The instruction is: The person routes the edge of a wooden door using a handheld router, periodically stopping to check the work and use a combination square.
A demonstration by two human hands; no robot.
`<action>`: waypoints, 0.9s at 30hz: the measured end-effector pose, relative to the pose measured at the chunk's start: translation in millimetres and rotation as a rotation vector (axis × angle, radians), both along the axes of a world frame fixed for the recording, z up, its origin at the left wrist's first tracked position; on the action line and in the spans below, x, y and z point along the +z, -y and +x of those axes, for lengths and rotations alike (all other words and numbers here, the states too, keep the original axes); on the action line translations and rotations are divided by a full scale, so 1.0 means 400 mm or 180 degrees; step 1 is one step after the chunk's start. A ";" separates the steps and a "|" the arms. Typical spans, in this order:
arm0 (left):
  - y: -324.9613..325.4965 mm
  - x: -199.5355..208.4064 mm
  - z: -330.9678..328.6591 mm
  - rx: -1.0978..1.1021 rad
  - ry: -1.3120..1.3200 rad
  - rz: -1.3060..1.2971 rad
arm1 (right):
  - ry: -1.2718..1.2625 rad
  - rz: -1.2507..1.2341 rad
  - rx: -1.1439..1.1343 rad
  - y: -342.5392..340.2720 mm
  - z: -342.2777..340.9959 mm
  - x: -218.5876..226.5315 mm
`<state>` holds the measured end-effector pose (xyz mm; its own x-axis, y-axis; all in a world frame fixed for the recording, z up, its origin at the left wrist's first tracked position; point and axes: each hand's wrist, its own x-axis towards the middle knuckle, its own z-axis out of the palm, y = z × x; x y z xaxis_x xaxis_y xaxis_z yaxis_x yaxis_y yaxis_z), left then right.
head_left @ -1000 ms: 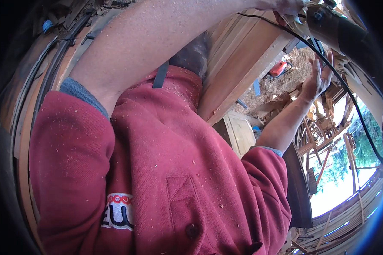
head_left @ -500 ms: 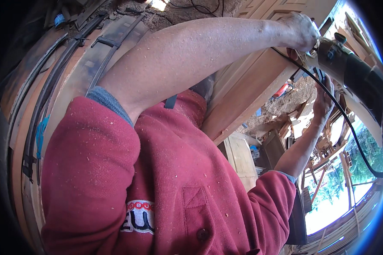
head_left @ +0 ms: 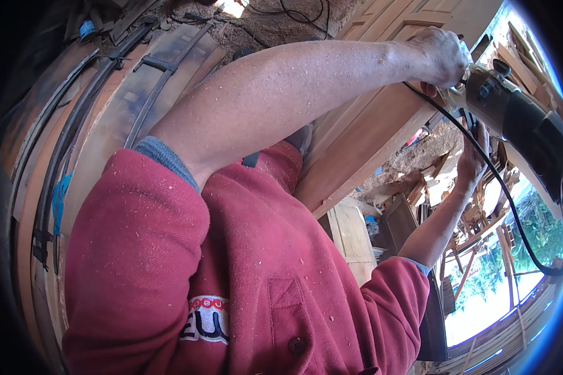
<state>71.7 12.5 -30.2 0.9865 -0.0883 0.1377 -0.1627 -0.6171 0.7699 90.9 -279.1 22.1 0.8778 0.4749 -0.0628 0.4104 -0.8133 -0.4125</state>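
My left hand (head_left: 443, 57) is closed in a fist round the near side of a corded power tool (head_left: 518, 112) with a dark, cylindrical motor body and a black knob. Below it, my right hand (head_left: 473, 153) reaches up to the tool's other side, fingers curled against it and partly hidden. A black cable (head_left: 497, 172) loops down in front of my right hand. Close beside the tool lies a panelled wooden door (head_left: 363, 140); the tool's working end is hidden. Wood chips dot my left forearm and red sleeves.
Long boards with dark bar clamps (head_left: 150, 103) lie at the left. Sawdust (head_left: 413, 165) and scrap wood cover the floor beyond the door, where a pale panel (head_left: 350, 234) stands. Black cords (head_left: 294, 14) trail through shavings at the top. Stacked timber (head_left: 513, 328) lies at lower right.
Both hands stay on the power tool. My left hand and the tool sit slightly lower in the view, and the door's edge hides more of a red object on the floor.
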 end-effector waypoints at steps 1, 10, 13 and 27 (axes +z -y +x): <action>0.003 -0.001 0.001 0.0008 0.0014 0.0047 | -0.0041 -0.0038 0.0015 0.005 0.007 -0.008; 0.002 -0.007 0.025 0.0192 0.0068 0.0518 | -0.0091 0.0079 -0.0010 -0.005 0.016 -0.004; 0.034 0.065 0.055 -0.0097 -0.0025 0.0762 | -0.0247 0.0247 -0.0103 0.019 0.012 -0.014; 0.013 0.017 0.036 -0.0074 -0.0690 0.0421 | -0.0351 0.0148 -0.0049 0.043 0.046 -0.018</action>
<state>86.3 7.4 -23.2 0.9892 -0.1145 -0.0912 -0.0179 -0.7129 0.7010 109.3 -296.3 14.8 0.8740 0.4661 -0.1377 0.3481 -0.7981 -0.4918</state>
